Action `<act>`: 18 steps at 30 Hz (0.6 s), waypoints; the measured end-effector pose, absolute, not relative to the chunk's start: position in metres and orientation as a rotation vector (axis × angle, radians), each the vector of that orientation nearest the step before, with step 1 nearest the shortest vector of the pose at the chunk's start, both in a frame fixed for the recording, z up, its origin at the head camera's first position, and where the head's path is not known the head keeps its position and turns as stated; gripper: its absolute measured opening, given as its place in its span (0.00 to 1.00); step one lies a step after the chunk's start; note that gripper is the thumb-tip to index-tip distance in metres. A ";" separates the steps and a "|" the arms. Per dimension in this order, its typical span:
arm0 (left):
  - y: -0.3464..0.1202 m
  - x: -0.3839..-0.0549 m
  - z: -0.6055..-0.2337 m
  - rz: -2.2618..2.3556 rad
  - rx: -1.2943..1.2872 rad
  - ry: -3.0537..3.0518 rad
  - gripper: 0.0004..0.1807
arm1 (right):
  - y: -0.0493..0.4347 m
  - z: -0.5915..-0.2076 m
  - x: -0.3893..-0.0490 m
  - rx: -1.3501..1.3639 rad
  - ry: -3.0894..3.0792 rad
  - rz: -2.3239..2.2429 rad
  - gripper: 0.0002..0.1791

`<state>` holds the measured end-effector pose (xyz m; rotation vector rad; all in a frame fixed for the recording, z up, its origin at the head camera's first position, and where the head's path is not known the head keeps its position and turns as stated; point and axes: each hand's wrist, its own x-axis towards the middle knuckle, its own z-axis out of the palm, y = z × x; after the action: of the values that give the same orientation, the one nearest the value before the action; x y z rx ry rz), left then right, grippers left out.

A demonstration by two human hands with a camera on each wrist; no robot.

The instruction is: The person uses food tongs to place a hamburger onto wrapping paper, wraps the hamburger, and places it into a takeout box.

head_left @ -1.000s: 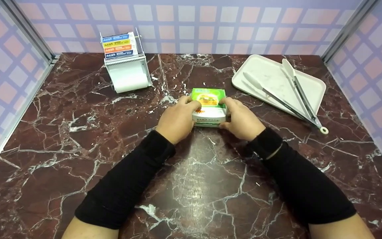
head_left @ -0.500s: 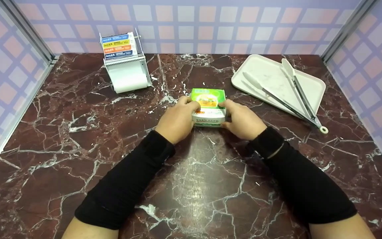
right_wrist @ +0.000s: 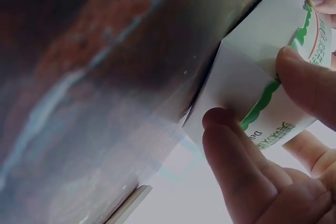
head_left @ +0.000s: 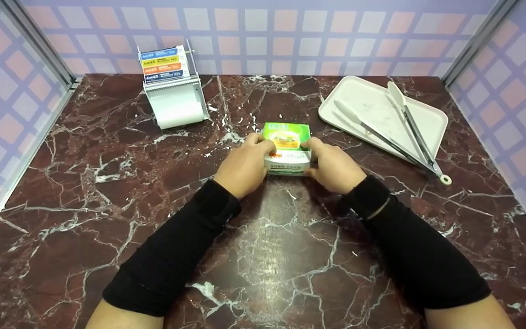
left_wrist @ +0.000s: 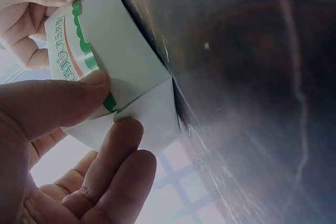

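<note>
A green and white cardboard burger box [head_left: 286, 157] with a burger picture on its lid stands closed on the marble-patterned table. My left hand [head_left: 244, 167] grips its left side, thumb at the near corner and fingers along the side wall. On the opposite side my right hand [head_left: 336, 167] holds the box the same way. In the left wrist view the left thumb [left_wrist: 63, 100] lies on the green scalloped edge of the box [left_wrist: 131, 51]. The right wrist view shows the right thumb [right_wrist: 304, 85] and fingertips against the box wall [right_wrist: 247, 61].
At the back left stands a rack [head_left: 176, 96] with a white roll and several coloured boxes [head_left: 162, 64]. A white tray [head_left: 372, 100] lies at the back right. Tongs [head_left: 400, 146] rest across it, their ring end over the near edge. White crumbs dot the table [head_left: 176, 164].
</note>
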<state>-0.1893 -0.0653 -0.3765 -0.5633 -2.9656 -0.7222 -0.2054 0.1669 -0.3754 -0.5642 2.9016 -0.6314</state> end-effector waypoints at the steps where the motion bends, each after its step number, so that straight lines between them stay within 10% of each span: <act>1: -0.065 -0.189 -0.376 -0.725 -0.562 -2.967 0.19 | 0.167 -0.376 -0.205 -0.562 2.902 -0.629 0.36; 18: -0.066 -0.191 -0.377 -0.711 -0.573 -3.003 0.19 | 0.169 -0.378 -0.207 -0.604 2.889 -0.620 0.35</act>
<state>-0.1912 -0.0663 -0.3770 -0.5730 -3.0031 -0.7111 -0.2068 0.1693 -0.3780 -0.6036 2.8892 -0.6200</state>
